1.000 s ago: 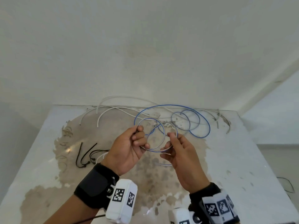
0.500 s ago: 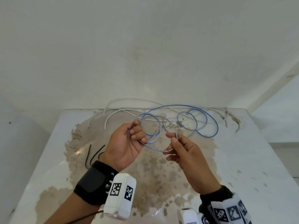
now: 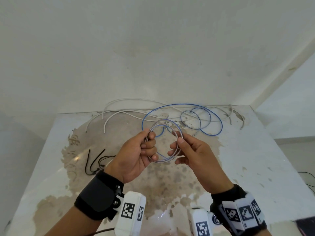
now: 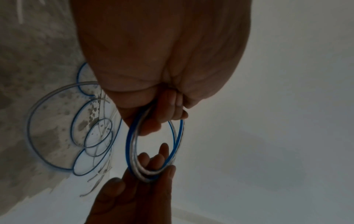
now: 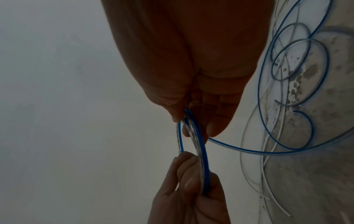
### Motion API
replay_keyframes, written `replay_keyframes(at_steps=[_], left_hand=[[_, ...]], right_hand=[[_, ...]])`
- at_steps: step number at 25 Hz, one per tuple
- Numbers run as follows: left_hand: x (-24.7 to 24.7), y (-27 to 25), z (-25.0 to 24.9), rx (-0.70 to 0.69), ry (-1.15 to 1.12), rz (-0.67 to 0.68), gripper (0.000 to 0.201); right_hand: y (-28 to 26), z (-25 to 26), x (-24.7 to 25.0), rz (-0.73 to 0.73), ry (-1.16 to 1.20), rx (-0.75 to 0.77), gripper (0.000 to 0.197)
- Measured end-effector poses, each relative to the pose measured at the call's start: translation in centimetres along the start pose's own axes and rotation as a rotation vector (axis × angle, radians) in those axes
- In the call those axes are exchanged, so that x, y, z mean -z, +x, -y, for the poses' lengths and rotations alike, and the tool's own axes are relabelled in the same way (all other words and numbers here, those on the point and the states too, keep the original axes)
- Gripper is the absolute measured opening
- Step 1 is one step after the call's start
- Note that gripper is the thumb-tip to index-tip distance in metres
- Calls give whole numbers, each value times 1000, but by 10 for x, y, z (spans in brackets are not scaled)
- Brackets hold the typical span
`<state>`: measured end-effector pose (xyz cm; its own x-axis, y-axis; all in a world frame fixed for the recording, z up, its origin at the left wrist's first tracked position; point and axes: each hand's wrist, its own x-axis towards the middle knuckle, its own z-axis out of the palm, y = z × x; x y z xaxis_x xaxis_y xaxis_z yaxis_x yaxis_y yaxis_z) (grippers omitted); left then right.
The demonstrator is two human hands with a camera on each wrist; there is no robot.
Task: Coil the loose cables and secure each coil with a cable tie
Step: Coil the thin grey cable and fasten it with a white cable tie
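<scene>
A thin blue-striped clear cable is partly wound into a small coil (image 3: pixel 164 161) held above the table between both hands. My left hand (image 3: pixel 150 139) grips the coil's left side with curled fingers, seen close in the left wrist view (image 4: pixel 168 109). My right hand (image 3: pixel 179 144) pinches the right side between thumb and fingers (image 5: pixel 191 124). The coil (image 4: pixel 132 144) shows a few turns lying together. From the coil (image 5: pixel 203 151) the rest of the cable (image 5: pixel 249 151) trails to loose loops (image 3: pixel 219 124) on the table.
White cables (image 3: pixel 119 113) lie along the back of the stained white table (image 3: pixel 255 167) by the wall. Black cable ties (image 3: pixel 95 163) lie on the left, near my left wrist. The table's right edge drops to the floor.
The spread loops between my hands have been drawn together into one tighter coil. My right hand has moved from the lower strand up to the coil's right side.
</scene>
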<state>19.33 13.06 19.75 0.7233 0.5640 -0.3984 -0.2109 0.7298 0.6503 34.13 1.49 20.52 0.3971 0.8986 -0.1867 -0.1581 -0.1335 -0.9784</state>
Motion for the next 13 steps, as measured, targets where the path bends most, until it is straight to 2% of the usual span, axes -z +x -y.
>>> replay_keyframes(at_steps=[3, 6, 10, 13], left_hand=[[1, -3, 3, -67, 206, -77, 33], [4, -6, 6, -116, 367, -100, 32], [8, -11, 6, -116, 417, -71, 32], [4, -14, 9, -83, 347, -73, 32]], right_hand=[[-4, -1, -1, 84, -27, -18, 25], [-5, -4, -6, 103, -46, -36, 27], [-3, -9, -11, 129, -34, -57, 26], [-3, -12, -18, 150, 96, -84, 24]])
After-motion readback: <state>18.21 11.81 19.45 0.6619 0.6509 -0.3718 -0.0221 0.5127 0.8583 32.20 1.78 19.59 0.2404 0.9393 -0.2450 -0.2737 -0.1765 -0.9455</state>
